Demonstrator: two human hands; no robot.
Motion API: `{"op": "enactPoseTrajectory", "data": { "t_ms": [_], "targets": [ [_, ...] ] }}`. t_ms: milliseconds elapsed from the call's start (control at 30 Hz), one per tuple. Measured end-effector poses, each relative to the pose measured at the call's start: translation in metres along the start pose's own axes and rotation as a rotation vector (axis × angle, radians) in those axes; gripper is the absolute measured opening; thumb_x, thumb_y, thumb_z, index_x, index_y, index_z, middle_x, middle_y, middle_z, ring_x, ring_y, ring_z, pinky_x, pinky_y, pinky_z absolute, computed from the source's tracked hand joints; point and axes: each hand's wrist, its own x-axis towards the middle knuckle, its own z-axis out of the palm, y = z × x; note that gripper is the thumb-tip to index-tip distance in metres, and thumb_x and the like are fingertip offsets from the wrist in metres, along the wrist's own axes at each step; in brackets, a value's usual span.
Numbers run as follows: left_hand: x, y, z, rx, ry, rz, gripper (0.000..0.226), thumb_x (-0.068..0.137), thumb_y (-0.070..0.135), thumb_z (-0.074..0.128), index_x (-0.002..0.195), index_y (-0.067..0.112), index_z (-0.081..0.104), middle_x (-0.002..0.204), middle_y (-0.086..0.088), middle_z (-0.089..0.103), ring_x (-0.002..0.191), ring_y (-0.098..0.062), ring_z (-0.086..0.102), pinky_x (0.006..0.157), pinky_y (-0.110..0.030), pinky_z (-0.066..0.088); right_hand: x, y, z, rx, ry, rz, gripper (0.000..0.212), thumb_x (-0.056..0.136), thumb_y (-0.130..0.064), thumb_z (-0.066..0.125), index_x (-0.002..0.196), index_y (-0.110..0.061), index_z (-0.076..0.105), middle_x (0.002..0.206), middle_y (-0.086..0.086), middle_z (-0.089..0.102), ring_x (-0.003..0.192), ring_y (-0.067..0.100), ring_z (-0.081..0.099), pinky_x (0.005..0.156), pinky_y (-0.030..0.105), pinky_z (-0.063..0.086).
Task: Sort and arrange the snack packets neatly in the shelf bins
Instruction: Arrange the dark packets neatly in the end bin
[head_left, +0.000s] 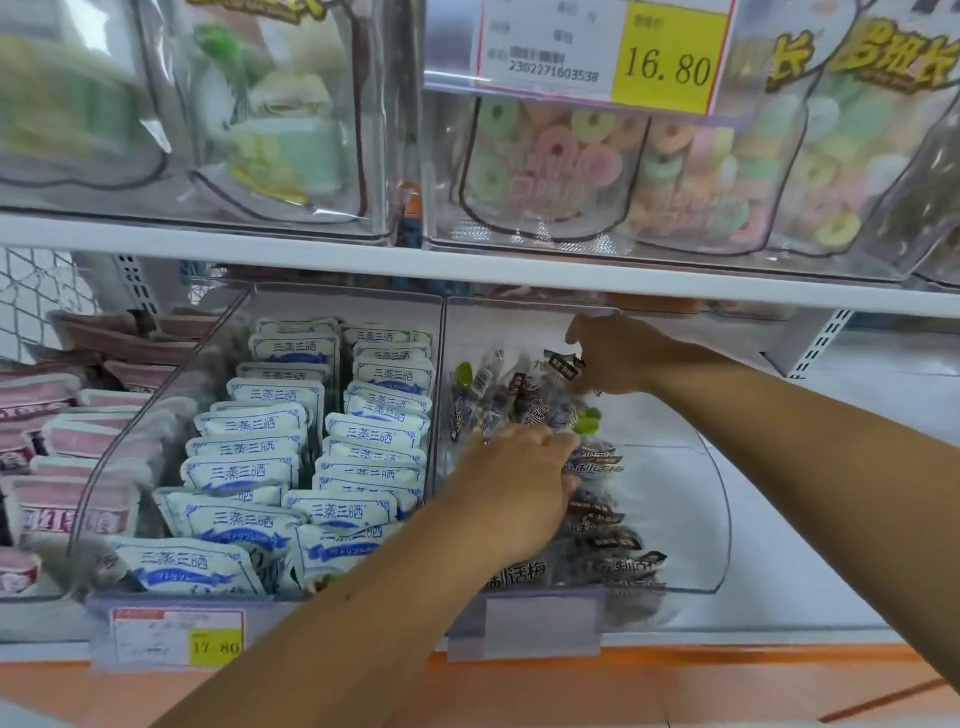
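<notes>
Left of both hands, the white-and-blue packets (332, 431) already stand in tidy rows. The dark plum packets (597, 509) under the hands lie jumbled, so they are what remains. The right hand (610, 358) pinches one at the back. The left hand (519, 483) has its fingers buried among them, and I cannot tell its grip.

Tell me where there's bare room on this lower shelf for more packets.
Free: right half of the right bin, between the dark packets and its curved wall; also bare shelf beyond that wall. Crowded: the middle bin of white packets, and the pink packets left.

Bare left hand (519, 488), bare right hand (615, 356), slim bare forearms (363, 597)
</notes>
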Motion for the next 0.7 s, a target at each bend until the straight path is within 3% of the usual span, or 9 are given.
{"op": "enactPoseTrajectory", "data": {
  "t_ms": [100,200,333,433,567,700],
  "targets": [
    [0.001,0.0,0.001,-0.004,0.012,0.006,0.05,0.104,0.038,0.031,0.152,0.031,0.019,0.16,0.002,0.02,0.147,-0.021,0.014,0.118,-0.053,0.01,0.001,-0.001,-0.001,-0.09,-0.053,-0.019,0.055,0.081,-0.051,0.069,0.109,-0.005,0.062,0.099,0.01,0.071,0.09,0.025,0.066,0.079,0.034,0.053],
    [0.0,0.0,0.0,-0.008,0.016,0.013,0.05,0.104,0.038,0.031,0.151,0.03,0.019,0.159,0.003,0.02,0.147,-0.02,0.014,0.118,-0.053,0.009,0.0,-0.001,-0.001,-0.063,-0.014,-0.067,0.046,0.084,-0.036,0.07,0.117,-0.011,0.051,0.098,0.005,0.066,0.082,0.02,0.059,0.069,0.031,0.048],
    [-0.003,-0.001,-0.002,-0.012,-0.005,0.012,0.049,0.104,0.037,0.03,0.151,0.031,0.02,0.159,0.003,0.02,0.147,-0.019,0.013,0.118,-0.053,0.009,-0.003,0.007,-0.003,0.078,0.065,-0.082,0.039,0.088,-0.02,0.065,0.121,-0.02,0.045,0.076,-0.012,0.048,0.066,0.009,0.046,0.054,0.026,0.032],
    [-0.003,0.001,-0.005,-0.005,-0.028,0.0,0.049,0.105,0.036,0.029,0.152,0.031,0.018,0.16,0.003,0.018,0.147,-0.02,0.011,0.119,-0.05,0.007,-0.005,0.009,-0.001,0.012,0.087,-0.106,0.039,0.091,-0.021,0.061,0.125,-0.02,0.041,0.086,-0.006,0.056,0.076,0.017,0.051,0.063,0.032,0.041],
    [-0.002,0.002,-0.005,-0.003,-0.038,-0.006,0.051,0.105,0.035,0.029,0.153,0.031,0.014,0.161,0.003,0.014,0.148,-0.02,0.009,0.12,-0.048,0.005,-0.004,0.008,0.007,-0.029,-0.012,-0.109,0.065,0.085,-0.025,0.068,0.138,-0.029,0.03,0.105,0.001,0.061,0.09,0.023,0.056,0.078,0.037,0.05],
    [-0.003,0.003,-0.004,-0.023,-0.043,-0.02,0.052,0.105,0.036,0.029,0.153,0.031,0.012,0.161,0.003,0.012,0.148,-0.019,0.006,0.12,-0.048,0.002,-0.005,0.01,0.006,0.095,0.09,-0.107,0.039,0.082,-0.031,0.068,0.117,-0.028,0.051,0.111,-0.002,0.056,0.096,0.017,0.052,0.083,0.034,0.046]
  ]
}}
